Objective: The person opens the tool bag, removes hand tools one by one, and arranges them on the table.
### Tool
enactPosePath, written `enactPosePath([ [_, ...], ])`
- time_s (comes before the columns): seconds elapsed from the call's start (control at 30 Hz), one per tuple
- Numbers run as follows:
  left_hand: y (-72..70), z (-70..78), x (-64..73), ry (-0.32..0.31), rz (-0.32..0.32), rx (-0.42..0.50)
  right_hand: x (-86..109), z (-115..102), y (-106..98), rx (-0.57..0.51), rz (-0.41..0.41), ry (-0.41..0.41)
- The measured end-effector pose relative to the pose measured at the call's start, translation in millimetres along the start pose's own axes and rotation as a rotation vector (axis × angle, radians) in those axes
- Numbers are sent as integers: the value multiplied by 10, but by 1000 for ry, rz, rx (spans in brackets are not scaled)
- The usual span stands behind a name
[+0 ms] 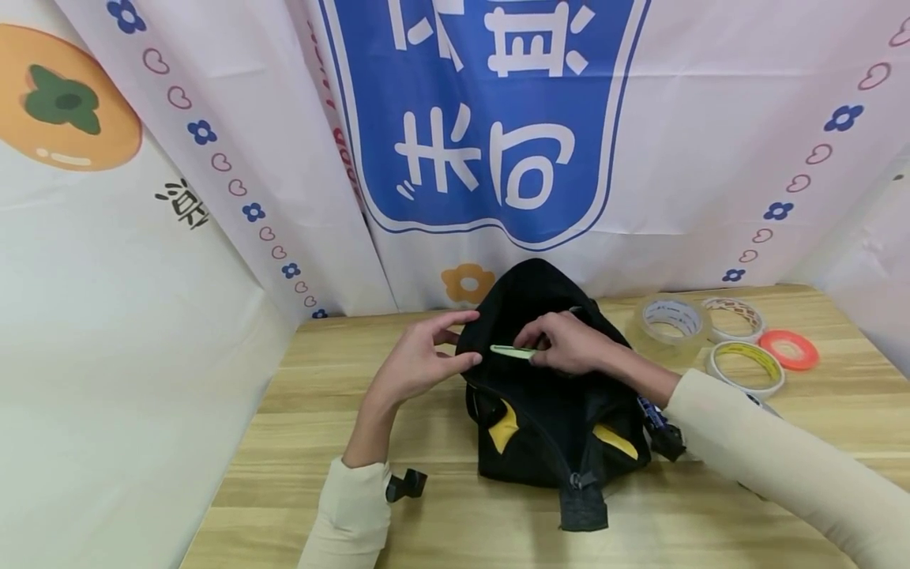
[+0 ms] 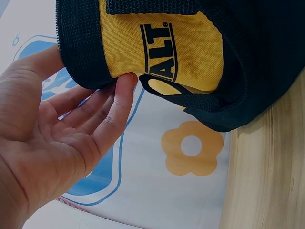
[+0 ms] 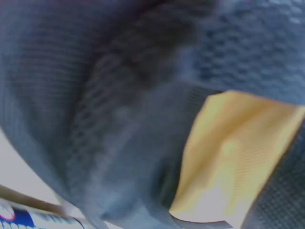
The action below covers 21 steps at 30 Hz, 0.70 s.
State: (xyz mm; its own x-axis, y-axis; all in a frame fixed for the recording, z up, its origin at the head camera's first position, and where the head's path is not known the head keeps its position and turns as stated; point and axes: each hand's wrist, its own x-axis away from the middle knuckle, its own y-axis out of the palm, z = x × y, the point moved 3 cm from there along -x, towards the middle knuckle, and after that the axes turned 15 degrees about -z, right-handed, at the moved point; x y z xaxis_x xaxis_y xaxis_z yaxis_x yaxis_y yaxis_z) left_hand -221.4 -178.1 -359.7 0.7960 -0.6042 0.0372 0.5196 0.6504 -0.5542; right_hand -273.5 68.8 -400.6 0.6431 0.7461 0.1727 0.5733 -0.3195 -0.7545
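Observation:
A black and yellow tool bag stands on the table with its zipped top gaping. My left hand pinches the left edge of its opening between thumb and fingers. From the left wrist view, the same hand has its fingers at the black zip edge, beside a yellow panel with black lettering. Inside the opening, my right hand holds a slim, pale green object, whose exact kind I cannot tell. Only the bag's dark fabric and a yellow panel fill most of the right wrist view; the right hand is hidden there.
To the bag's right lie a clear tape roll, a white roll, a white roll with a yellow core and an orange-red ring. A blue-labelled item sits against the bag's right side. A printed cloth hangs behind.

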Motion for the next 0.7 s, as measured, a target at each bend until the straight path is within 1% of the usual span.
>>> enactPosePath([
  [0.17,5,8,-3,-8,1,-1,111,-81,-130,-6,38,7],
  [0.27,9,10,-2,-7,3,-1,181,-144,-199,-10,55,-6],
  [0.43,10,17,1,-6,4,-9,326,-287,-297,-54,67,-33],
  [0.57,10,25,6,-10,5,-16,479,-403,-386,-84,86,-58],
  [0.7,7,30,7,-13,6,-20,689,-499,-501,-85,119,-68],
])
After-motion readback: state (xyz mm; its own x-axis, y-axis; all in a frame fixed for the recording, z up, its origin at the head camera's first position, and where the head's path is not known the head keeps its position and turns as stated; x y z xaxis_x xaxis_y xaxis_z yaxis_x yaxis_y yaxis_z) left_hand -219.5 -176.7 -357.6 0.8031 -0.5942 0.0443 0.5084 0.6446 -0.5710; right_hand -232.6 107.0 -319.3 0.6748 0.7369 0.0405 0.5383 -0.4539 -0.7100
